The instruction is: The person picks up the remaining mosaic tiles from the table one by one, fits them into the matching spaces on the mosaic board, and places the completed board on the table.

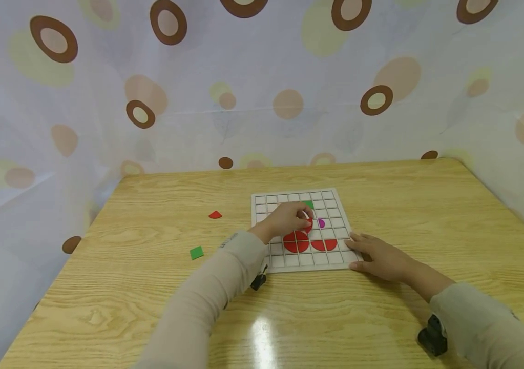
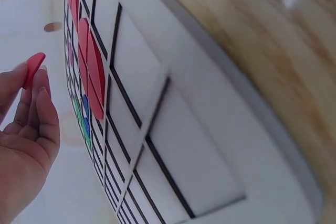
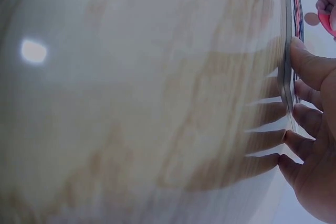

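My left hand (image 1: pixel 288 215) is over the white grid board (image 1: pixel 333 259), pinching a small red curved piece (image 2: pixel 34 70) between thumb and fingertips, raised off the board in the left wrist view. My right hand (image 1: pixel 381 259) lies at the board's right edge, its fingers spread and its fingertips touching the rim. On the grid are a red circle (image 1: pixel 296 242) made of several pieces, a red half circle (image 1: pixel 323 245), a purple piece (image 1: pixel 321 223) and a green piece (image 1: pixel 308 204). A blue piece (image 2: pixel 86 109) shows beside green in the left wrist view. My left hand covers part of the grid.
To the left of the board, a red quarter-circle piece (image 1: pixel 215 214) and a green square (image 1: pixel 196 252) lie on the wooden table (image 1: pixel 105 297). A patterned white curtain (image 1: pixel 262 77) hangs behind the table and along its sides.
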Tool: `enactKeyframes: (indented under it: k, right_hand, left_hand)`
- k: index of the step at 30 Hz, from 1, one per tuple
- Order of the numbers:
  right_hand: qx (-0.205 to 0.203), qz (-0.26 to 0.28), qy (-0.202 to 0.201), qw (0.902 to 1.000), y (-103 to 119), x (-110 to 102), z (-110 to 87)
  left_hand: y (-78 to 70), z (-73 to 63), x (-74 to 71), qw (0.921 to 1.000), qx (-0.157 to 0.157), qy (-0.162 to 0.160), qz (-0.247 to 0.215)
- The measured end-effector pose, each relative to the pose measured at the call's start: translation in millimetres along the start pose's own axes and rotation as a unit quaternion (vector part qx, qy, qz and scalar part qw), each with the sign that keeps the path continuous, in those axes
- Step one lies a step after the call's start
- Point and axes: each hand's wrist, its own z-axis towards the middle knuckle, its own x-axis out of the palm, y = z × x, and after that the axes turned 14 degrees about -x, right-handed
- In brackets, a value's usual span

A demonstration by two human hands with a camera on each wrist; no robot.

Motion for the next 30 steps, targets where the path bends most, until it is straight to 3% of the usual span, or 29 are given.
enactKeyframes:
  k: [7,14,24,30]
  right_hand:
    - [0.011,0.003,-0.001,0.9999,0.7,1.0,-0.8]
    - [0.007,0.003,-0.007,0.9999,-0.2,1.6,-1.8]
    - [0.0,-0.001,-0.007,1.0,-0.8,0.9,-0.1]
    - [-0.005,-0.004,-0.008,0.9999,-0.6,1.0,-0.6]
  left_hand:
    - [-8.9,6.1,9.2,0.9999,0.007,0.006,-0.014]
    - [-13.1,11.8,15.0,0.9997,0.025,0.003,0.008]
    - [-18.5,16.5,21.4,0.9999,0.003,-0.007,0.015]
    - [-21.5,20.4,26.9,0.9986,0.001,-0.012,0.052]
